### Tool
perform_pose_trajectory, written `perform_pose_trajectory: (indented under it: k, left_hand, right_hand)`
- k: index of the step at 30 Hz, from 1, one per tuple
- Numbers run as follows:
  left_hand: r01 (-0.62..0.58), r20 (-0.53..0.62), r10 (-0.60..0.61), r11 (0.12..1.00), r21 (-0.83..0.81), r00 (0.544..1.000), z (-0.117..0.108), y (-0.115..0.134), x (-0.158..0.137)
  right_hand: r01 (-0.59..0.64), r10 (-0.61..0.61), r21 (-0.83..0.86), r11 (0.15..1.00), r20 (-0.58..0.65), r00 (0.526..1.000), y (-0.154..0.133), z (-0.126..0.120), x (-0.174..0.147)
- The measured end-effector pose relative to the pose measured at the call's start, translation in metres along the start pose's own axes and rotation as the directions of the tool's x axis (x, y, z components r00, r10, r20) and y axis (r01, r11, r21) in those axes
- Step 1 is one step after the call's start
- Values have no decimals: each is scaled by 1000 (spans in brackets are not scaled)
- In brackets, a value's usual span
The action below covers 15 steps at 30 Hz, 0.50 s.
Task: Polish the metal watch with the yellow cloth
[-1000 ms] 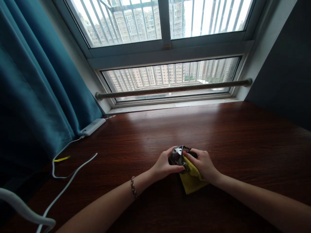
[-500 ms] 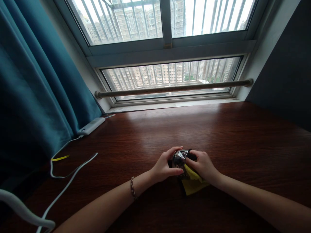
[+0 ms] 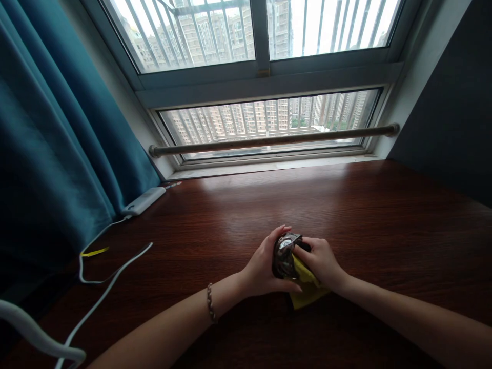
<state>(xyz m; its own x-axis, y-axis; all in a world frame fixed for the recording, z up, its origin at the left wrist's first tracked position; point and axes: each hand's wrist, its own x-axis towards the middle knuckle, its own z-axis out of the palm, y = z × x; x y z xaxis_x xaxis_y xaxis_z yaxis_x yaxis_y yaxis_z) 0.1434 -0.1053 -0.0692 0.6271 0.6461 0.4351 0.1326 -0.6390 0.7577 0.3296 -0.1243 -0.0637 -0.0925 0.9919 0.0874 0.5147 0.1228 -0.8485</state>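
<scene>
A small, shiny, dark rounded object with glassy or metallic reflections is between my two hands, low over the wooden surface; its exact kind I cannot make out. My left hand curls around its left side, fingers over the far side and thumb stretched along the near side. On the right, my right hand grips a yellow cloth against the object, its thumb on the near face. A black part, possibly a handle, shows by the right fingers. Part of the cloth hangs below the right hand.
The reddish-brown wooden surface reaches a window with a metal rail. At left, a white power strip lies by a blue curtain. White cables and a yellow strip are below it.
My left hand has opened wider around the shiny object, its thumb moving down and right toward the cloth. The object has turned slightly. My right hand stays almost in place.
</scene>
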Motion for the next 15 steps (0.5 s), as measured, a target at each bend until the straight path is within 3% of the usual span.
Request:
perform_pose_trajectory:
  k: [4,7,11,15]
  left_hand:
    - [-59,-121,90,968,242,989,5,4,0]
    - [-66,-164,119,954,294,979,4,8,1]
    - [24,-163,12,976,217,987,-2,15,1]
    - [110,-118,-107,994,20,987,-6,15,0]
  right_hand:
    - [-16,16,39,999,2,1000,1,0,2]
    - [-23,23,38,999,1,1000,0,0,2]
    - [-22,21,38,999,4,1000,-1,-1,1]
    - [-16,16,45,999,3,1000,-1,-1,1]
